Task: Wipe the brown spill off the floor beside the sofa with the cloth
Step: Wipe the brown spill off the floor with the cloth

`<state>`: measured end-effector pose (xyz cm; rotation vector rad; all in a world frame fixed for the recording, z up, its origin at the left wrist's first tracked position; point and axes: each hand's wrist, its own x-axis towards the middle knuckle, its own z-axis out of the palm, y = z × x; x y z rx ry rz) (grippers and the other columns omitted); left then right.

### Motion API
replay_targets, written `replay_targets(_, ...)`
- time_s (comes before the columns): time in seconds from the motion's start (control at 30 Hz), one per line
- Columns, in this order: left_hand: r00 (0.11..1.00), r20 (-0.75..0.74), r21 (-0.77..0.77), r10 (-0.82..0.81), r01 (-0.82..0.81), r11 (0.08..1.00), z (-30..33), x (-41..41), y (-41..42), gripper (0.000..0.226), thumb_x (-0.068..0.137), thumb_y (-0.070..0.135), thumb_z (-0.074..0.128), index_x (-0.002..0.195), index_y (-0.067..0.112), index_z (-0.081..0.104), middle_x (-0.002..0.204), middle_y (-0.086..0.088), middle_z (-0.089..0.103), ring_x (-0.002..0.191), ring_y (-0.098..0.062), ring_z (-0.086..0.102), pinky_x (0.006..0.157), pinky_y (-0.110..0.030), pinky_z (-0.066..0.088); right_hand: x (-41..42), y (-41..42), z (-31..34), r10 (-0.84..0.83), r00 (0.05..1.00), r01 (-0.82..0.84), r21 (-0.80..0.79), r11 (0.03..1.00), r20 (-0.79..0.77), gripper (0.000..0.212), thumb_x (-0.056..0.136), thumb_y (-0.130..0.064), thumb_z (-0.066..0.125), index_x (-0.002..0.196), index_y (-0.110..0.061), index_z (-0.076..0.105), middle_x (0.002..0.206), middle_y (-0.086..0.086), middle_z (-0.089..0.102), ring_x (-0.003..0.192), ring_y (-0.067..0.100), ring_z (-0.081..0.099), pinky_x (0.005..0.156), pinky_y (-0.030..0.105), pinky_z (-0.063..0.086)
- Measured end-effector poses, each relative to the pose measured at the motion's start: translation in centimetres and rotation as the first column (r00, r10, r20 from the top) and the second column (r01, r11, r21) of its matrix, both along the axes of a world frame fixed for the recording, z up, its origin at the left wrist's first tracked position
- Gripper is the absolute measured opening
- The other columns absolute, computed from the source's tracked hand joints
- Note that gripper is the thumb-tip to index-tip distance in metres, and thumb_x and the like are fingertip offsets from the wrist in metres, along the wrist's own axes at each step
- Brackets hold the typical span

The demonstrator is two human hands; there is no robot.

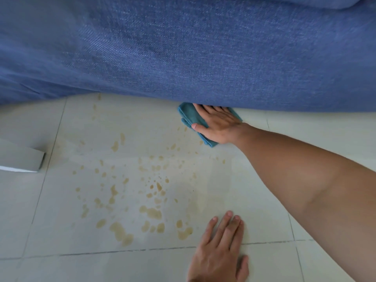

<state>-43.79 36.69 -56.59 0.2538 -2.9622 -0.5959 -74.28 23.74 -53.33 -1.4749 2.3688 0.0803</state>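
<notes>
At the sofa's (183,47) lower edge, on the tiled floor (264,200): teal cloth (190,115) pinned flat under right hand (218,124), fingers spread. Brown spill (132,190) scattered nearer, mid-floor. Left hand (220,251) flat on tile, fingers open, just beside the drops.

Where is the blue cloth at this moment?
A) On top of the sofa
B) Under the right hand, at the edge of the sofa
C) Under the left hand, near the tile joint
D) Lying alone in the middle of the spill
B: the right hand presses the cloth flat on the floor against the sofa, while the left hand lies bare on the tiles.
</notes>
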Motion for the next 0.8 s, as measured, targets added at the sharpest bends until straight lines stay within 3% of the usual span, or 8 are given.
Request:
replay_targets(0.2, 1.0, -0.003, -0.005, -0.002, 0.002, 1.0, -0.2, 0.1, 0.1, 0.071, 0.076, 0.051, 0.063, 0.137, 0.015, 0.063, 0.147, 0.0, 0.056, 0.146, -0.018, 0.039, 0.113, -0.041, 0.032, 1.4, -2.1, -0.3, 0.089, 0.996, -0.088, -0.025, 0.996, 0.026, 0.075, 0.103, -0.064, 0.023, 0.165, -0.032, -0.002, 0.173, -0.01, -0.006, 0.159, 0.015, -0.005, 0.128, 0.04, -0.005)
replay_targets(0.33, 1.0, 0.001, 0.007, -0.003, 0.003, 1.0, -0.1, 0.0, -0.2, 0.072, 0.076, 0.052, 0.063, 0.137, 0.014, 0.062, 0.147, 0.0, 0.055, 0.146, -0.018, 0.038, 0.114, -0.041, 0.032, 2.4, 0.6, -1.0, 0.322, 0.946, -0.323, -0.064, 0.944, -0.036, 0.07, 0.102, -0.061, 0.019, 0.165, -0.03, 0.008, 0.173, -0.008, -0.001, 0.159, 0.016, -0.007, 0.128, 0.043, -0.005)
replay_targets(0.4, 1.0, 0.01, 0.017, -0.003, 0.003, 1.0, 0.1, 0.0, -0.2, 0.072, 0.075, 0.051, 0.062, 0.137, 0.014, 0.062, 0.148, 0.0, 0.055, 0.146, -0.017, 0.037, 0.114, -0.041, 0.031, 2.2, 2.9, -1.0, 0.345, 0.938, -0.346, -0.057, 0.936, -0.029, 0.068, 0.103, -0.059, 0.019, 0.165, -0.032, 0.007, 0.173, -0.01, -0.002, 0.159, 0.014, -0.01, 0.128, 0.041, -0.008)
replay_targets(0.67, 0.999, 0.048, 0.023, -0.017, 0.016, 1.0, 0.5, 0.1, -0.3, 0.071, 0.082, 0.05, 0.06, 0.142, 0.012, 0.057, 0.151, 0.0, 0.051, 0.15, -0.017, 0.03, 0.115, -0.042, 0.028, 1.0, 11.1, -1.0, -0.127, 0.99, 0.124, -0.053, 0.991, -0.054, 0.077, 0.096, -0.064, 0.004, 0.165, -0.029, -0.003, 0.172, -0.011, -0.012, 0.158, 0.012, -0.015, 0.129, 0.045, -0.004)
replay_targets(0.8, 0.999, 0.048, 0.009, -0.021, 0.02, 1.0, 0.6, 0.2, -0.3, 0.072, 0.083, 0.05, 0.061, 0.143, 0.012, 0.055, 0.151, 0.0, 0.05, 0.149, -0.017, 0.031, 0.115, -0.042, 0.028, 2.7, 14.2, -1.2, -0.167, 0.983, 0.163, -0.054, 0.985, -0.076, 0.079, 0.096, -0.064, 0.005, 0.165, -0.025, -0.004, 0.172, -0.007, -0.012, 0.158, 0.015, -0.015, 0.129, 0.044, -0.006)
